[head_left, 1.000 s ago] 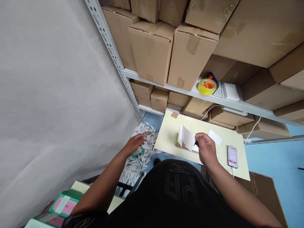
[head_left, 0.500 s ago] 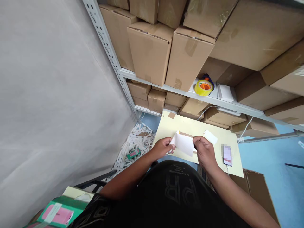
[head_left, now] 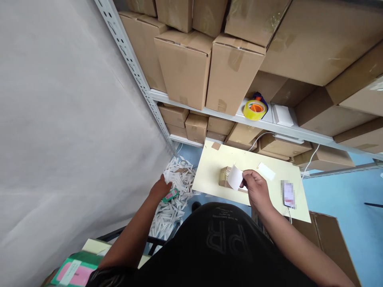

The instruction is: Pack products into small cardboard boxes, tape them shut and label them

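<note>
In my right hand (head_left: 255, 189), a curled white label (head_left: 235, 178) is pinched between thumb and fingers. It hangs over a small taped cardboard box (head_left: 224, 176) on the pale yellow tabletop (head_left: 209, 163) and covers part of it. Away to the left, my left hand (head_left: 160, 189) reaches out above a heap of white paper strips (head_left: 166, 219). White paper shows at its fingertips, but whether the fingers grip any of it is unclear. Just right of that hand, a green and pink packet (head_left: 171, 195) lies on the strips.
A phone (head_left: 288, 194) with a cable and a white slip (head_left: 266, 171) lie on the table's right half. Beyond it stands a metal shelf (head_left: 299, 129) of cardboard boxes (head_left: 182, 67), with a yellow tape roll (head_left: 254, 110) on its edge. A grey wall (head_left: 74, 119) borders the left.
My left hand has let go of the label's left side and swung left over the paper heap. The label now curls from my right hand alone, and the small box shows beneath.
</note>
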A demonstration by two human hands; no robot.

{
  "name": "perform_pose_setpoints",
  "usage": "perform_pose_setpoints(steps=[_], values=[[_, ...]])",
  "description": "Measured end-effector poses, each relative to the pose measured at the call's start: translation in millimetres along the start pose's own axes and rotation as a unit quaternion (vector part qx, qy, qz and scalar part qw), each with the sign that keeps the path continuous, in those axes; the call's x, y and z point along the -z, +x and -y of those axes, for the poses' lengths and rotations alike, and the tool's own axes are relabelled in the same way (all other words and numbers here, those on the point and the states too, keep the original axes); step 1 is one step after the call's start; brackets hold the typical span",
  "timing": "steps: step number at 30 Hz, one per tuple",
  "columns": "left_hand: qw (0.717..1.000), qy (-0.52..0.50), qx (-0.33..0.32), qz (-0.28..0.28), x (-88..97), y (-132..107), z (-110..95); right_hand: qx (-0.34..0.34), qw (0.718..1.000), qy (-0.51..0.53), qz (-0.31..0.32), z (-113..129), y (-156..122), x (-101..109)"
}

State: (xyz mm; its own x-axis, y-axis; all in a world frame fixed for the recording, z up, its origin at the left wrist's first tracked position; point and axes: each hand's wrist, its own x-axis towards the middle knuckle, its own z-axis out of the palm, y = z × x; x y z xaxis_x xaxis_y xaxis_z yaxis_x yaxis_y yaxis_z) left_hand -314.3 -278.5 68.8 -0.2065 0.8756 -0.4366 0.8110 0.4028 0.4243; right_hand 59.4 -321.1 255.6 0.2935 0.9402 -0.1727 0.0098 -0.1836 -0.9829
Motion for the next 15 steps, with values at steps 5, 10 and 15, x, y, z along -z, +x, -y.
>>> perform_pose_setpoints(steps=[5, 10, 15], values=[[0.974, -0.04, -0.215, -0.066, -4.6, -38, -55, -0.045, 0.998, 0.041, -0.012, -10, 8, -9], [0.88, -0.077, -0.463, -0.068, -0.1, -97, -163, -0.087, 0.993, 0.079, -0.013, -22, 14, -13], [0.839, -0.011, -0.542, -0.054, -1.4, -105, -221, -0.119, 0.984, 0.135, -0.002, -25, 13, -9]])
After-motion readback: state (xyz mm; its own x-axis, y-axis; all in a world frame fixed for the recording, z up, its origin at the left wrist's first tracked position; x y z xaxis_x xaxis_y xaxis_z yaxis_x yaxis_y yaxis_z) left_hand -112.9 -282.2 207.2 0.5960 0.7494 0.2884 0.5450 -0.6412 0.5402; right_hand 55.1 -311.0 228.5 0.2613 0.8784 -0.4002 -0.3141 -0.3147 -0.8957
